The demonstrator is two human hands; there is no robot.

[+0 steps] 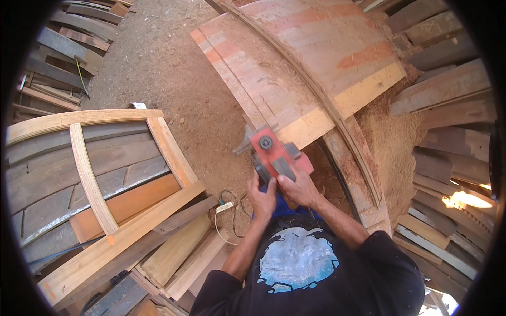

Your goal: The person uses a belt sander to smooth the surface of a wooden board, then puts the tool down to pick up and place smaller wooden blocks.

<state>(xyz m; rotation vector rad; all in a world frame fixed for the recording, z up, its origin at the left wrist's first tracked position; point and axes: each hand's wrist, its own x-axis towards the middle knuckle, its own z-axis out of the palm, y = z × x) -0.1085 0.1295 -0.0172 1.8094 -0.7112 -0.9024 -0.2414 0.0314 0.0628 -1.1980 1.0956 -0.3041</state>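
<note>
In front of my body I hold a red and dark grey electric planer (270, 146), tilted, with a round knob on its upper face. My left hand (262, 199) is closed on its near left side, the thumb pointing up along the tool. My right hand (298, 186) grips the right part of the body, its thumb near a grey piece in the middle; some fingers are hidden behind the planer. Just beyond the tool lies a wide wooden panel (308, 129) with a pale near edge, strewn with shavings. A long curved wooden strip (300, 71) crosses it.
At left, a wooden frame (171, 152) with a curved top rail rests on stacked boards. A white power strip (224, 207) with cables lies on the dirt floor (153, 68) near my left forearm. Planks (443, 87) are stacked at right, and more boards (79, 39) at far left.
</note>
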